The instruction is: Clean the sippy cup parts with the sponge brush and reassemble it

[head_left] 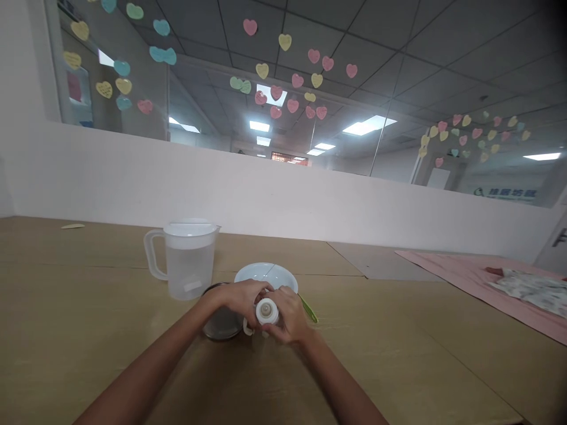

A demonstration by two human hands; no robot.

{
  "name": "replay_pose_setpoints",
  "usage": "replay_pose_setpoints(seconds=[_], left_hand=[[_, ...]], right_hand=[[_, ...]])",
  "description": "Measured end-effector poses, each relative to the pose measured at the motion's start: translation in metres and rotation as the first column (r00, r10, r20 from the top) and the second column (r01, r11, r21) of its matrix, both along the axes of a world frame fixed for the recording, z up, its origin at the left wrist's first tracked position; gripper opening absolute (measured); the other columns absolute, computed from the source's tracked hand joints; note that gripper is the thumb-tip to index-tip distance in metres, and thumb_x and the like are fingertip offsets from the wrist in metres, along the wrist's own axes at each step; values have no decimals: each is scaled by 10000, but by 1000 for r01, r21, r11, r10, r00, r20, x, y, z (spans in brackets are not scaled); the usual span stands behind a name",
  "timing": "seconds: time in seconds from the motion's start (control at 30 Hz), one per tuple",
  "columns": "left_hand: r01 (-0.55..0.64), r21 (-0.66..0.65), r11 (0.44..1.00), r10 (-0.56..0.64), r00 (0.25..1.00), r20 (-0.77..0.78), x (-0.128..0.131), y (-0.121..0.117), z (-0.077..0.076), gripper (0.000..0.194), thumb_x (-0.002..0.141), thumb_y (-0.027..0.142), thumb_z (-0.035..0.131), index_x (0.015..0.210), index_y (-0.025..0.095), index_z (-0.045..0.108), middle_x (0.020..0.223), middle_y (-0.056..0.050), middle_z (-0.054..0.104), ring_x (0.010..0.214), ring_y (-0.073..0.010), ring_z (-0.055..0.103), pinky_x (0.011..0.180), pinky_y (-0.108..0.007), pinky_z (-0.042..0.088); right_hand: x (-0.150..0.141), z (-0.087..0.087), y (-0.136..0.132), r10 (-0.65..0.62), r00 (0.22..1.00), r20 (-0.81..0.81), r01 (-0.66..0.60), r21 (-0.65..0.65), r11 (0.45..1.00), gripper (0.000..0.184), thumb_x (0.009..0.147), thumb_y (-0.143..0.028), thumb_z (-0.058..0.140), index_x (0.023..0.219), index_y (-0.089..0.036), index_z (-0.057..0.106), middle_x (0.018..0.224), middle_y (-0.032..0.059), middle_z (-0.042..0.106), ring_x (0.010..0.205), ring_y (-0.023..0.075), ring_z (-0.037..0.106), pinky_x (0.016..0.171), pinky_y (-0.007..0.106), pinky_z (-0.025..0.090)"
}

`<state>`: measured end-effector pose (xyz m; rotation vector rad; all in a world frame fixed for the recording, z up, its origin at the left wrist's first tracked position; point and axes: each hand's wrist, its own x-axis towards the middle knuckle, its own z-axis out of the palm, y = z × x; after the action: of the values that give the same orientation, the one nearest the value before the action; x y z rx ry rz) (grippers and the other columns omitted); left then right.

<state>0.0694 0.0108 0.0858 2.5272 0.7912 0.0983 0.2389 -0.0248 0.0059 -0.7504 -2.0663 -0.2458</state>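
Observation:
Between my two hands is a white bottle-like thing (267,311), its round end with a small grey centre facing me. My left hand (243,300) is closed around its left and far side. My right hand (289,316) grips it from the right, fingers curled over the top. Most of its body is hidden by my hands. A small pale curved piece (248,328) shows just under my left hand; I cannot tell what it belongs to. A dark round metal container (221,324) stands under my left wrist. Just beyond my hands sits a white bowl (257,270).
A clear lidded pitcher (190,268) holding water stands at the back left. A green handle (309,308) lies right of the bowl. Pink cloth (465,273) with a patterned fabric (531,289) covers the far right of the brown table (398,348). A white wall (266,203) rises behind.

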Motion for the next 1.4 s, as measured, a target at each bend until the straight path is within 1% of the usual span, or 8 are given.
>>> replay_pose_setpoints(seconds=[0.13, 0.3, 0.5, 0.7, 0.87, 1.17, 1.3, 1.4], left_hand=[[18, 5, 1000, -18, 1000, 21, 1, 0, 2, 611, 457, 243, 716, 1029, 195, 506, 943, 7, 606, 834, -184, 557, 651, -229, 425], [33, -23, 999, -33, 999, 6, 0, -1, 2, 454, 489, 290, 710, 896, 173, 548, 835, 17, 599, 759, -167, 560, 618, -221, 415], [-51, -63, 997, 51, 999, -2, 0, -2, 2, 669, 438, 354, 747, 1038, 174, 515, 948, -26, 604, 870, -197, 569, 688, -238, 448], [-71, -116, 991, 69, 997, -19, 0, -2, 1, 793, 448, 331, 744, 1177, 203, 459, 1050, -40, 600, 1000, -217, 549, 789, -271, 458], [-65, -128, 990, 62, 998, -24, 0, 0, -1, 781, 444, 264, 732, 1176, 212, 468, 1060, -39, 602, 999, -221, 554, 794, -276, 462], [-59, -121, 991, 58, 998, -11, 0, -3, 3, 716, 457, 271, 731, 1135, 217, 507, 1025, -22, 619, 989, -222, 557, 772, -264, 459], [-41, -121, 992, 40, 999, -10, -1, -3, 3, 702, 466, 258, 733, 1131, 221, 510, 1025, -16, 616, 980, -212, 560, 792, -265, 453], [-26, -102, 994, 25, 1000, -11, 0, -3, 3, 705, 477, 273, 737, 1142, 222, 508, 1015, -18, 614, 960, -205, 565, 782, -260, 454]], right_hand=[[-9, -1, -4, -83, 995, -61, 86, 52, 995, 382, 761, -488, 495, 959, -168, 559, 793, 86, 616, 702, 203, 535, 647, 344, 414], [-5, -11, 3, -92, 938, -334, 113, 45, 993, 439, 760, -328, 549, 1160, -176, 453, 1028, 115, 601, 932, 226, 575, 773, 358, 477], [-5, -16, 11, -124, 674, -728, 144, -35, 989, 492, 755, -322, 575, 1194, -176, 406, 1111, 125, 551, 946, 204, 577, 791, 340, 496], [-5, 0, 13, -156, 519, -840, -7, -187, 982, 571, 745, -377, 592, 1227, -148, 388, 1178, 149, 522, 1013, 212, 554, 835, 353, 483], [4, -8, 32, -186, 455, -871, -129, -271, 954, 551, 741, -390, 589, 1200, -139, 416, 1103, 142, 582, 976, 203, 584, 821, 354, 485], [19, -30, 52, -241, 630, -738, -45, -344, 938, 480, 748, -378, 560, 1149, -143, 437, 1057, 104, 590, 931, 178, 580, 812, 333, 464], [22, -22, 42, -294, 829, -475, 114, -372, 921, 396, 780, -382, 534, 1106, -157, 516, 1075, 99, 591, 998, 206, 533, 906, 395, 381], [24, -15, 35, -362, 891, -273, 258, -350, 901, 302, 782, -397, 542, 973, -172, 607, 987, 91, 625, 979, 232, 524, 956, 459, 286]])
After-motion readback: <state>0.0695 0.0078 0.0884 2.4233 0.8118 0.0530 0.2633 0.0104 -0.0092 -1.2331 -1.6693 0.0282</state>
